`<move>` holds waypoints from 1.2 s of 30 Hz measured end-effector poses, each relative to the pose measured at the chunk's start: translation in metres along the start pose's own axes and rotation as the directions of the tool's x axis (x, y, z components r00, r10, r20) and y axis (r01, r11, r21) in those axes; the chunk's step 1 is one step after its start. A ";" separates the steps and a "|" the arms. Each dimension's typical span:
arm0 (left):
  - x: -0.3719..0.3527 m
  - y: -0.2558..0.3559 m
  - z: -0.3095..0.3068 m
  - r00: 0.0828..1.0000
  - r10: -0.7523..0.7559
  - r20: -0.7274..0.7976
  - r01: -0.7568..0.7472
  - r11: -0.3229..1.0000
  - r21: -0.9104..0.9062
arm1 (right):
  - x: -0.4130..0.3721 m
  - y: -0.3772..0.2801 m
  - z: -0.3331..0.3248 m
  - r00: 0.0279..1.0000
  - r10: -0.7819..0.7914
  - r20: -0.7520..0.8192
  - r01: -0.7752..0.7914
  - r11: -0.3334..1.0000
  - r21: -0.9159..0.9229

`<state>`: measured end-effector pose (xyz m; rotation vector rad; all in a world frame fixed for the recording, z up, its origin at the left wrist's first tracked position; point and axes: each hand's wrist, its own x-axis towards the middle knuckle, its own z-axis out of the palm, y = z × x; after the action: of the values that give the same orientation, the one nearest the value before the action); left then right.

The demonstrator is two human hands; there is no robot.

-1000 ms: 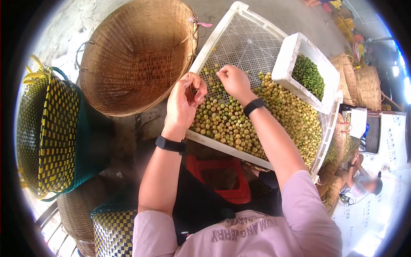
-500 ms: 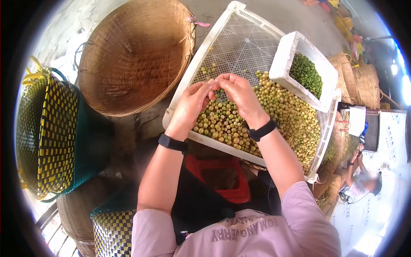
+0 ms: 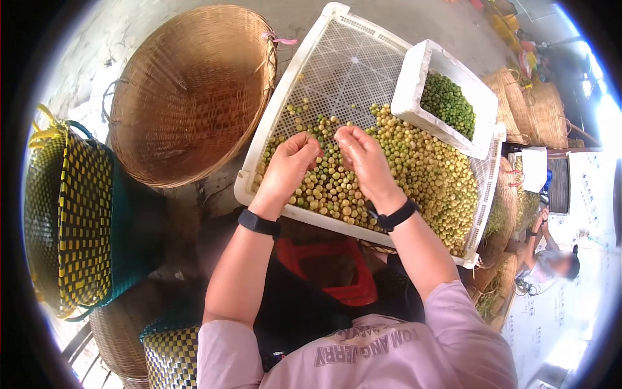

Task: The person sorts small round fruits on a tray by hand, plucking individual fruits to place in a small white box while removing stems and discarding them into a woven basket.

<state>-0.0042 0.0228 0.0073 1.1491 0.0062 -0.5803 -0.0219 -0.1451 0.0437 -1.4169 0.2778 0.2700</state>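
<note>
Left hand and right hand hover over fruit near the tray's near edge, fingers curled; I cannot tell if they hold anything.

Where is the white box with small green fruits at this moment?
In the head view, the white box covers the upper-right corner of the white tray, beside the yellowish fruits and right of the right hand.
</note>
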 end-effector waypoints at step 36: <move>-0.003 0.027 -0.027 0.981 0.151 -0.119 -0.181 0.934 -0.308 | 0.098 0.034 -0.018 0.780 -0.509 0.365 0.424 0.001 -0.906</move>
<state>0.0127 0.0545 0.0201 0.8513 0.0799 -0.3574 0.0576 -0.1563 -0.0239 -2.7664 -0.5026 -0.2884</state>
